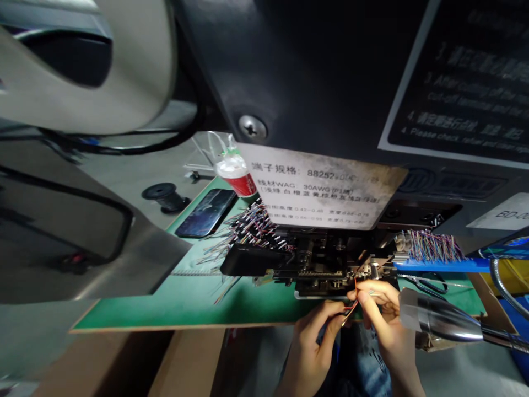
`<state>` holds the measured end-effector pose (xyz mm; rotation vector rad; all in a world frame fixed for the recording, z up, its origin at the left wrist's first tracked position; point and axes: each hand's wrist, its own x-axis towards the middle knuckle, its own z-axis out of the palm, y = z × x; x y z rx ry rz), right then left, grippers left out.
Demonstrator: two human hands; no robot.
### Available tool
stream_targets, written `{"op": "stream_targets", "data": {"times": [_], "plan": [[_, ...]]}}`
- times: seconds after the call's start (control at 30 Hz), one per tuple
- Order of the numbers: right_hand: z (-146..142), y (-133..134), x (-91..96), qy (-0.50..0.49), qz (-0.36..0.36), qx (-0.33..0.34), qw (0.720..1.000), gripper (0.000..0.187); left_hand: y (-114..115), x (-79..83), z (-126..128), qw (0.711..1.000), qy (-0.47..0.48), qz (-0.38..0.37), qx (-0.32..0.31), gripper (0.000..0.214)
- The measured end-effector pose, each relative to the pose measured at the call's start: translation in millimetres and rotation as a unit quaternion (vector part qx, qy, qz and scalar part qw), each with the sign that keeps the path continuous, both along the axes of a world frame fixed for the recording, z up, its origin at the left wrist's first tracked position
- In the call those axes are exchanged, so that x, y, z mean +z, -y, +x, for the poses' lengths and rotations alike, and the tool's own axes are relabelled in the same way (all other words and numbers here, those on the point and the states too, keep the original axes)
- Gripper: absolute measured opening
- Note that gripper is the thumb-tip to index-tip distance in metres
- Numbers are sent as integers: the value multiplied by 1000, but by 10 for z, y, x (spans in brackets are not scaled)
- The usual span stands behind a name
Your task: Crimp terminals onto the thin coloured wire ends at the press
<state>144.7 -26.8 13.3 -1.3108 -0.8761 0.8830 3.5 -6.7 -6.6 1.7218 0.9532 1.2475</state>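
Note:
Thin coloured wires (351, 312), orange, red and yellowish, run between my two hands at the front of a dark terminal crimping machine (318, 270). My left hand (316, 336) pinches some of them between thumb and fingers, low and to the left. Closer to the machine, my right hand (382, 311) has its thumb and fingertips closed on the same wires. One orange wire end points up toward the crimping jaws (363, 270). Whether it touches them I cannot tell. The fingers partly hide the wires.
On the green table (185, 311) lie a pile of wire bundles (256, 229), a phone (206, 212) and a red-labelled cup (239, 176). More wires (433, 246) rest on a blue tray (446, 266) at right, near scissors (432, 284). A metal lamp (450, 320) juts in beside my right hand.

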Motion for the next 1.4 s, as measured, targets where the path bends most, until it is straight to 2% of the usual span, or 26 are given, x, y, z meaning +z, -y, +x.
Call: {"op": "stream_targets", "data": {"times": [0.13,0.23,0.3,0.4,0.53,0.7,1.0,1.27,1.4], "plan": [[19,34,-4,39,9,-4,999,14,29,-19,-63,999,-9,-31,-18,22],[89,57,32,135,54,-1,989,8,43,29,-153,995,-14,-78,-53,18],[133,66,59,159,83,21,984,10,38,80,-206,989,-22,-114,-89,17],[139,72,68,97,69,45,992,11,17,118,-232,985,-21,-133,-107,17],[66,66,36,26,24,29,999,14,2,56,-191,988,-15,-123,-97,17],[43,42,23,43,-2,9,999,16,14,-17,-165,990,-22,-113,-80,17],[34,10,71,9,3,12,1000,12,18,21,-155,992,-21,-106,-71,18],[57,7,12,20,-10,23,999,20,7,27,-154,991,-23,-108,-72,17],[95,75,-60,58,-10,38,998,28,14,6,-202,989,-19,-128,-78,18]]}}
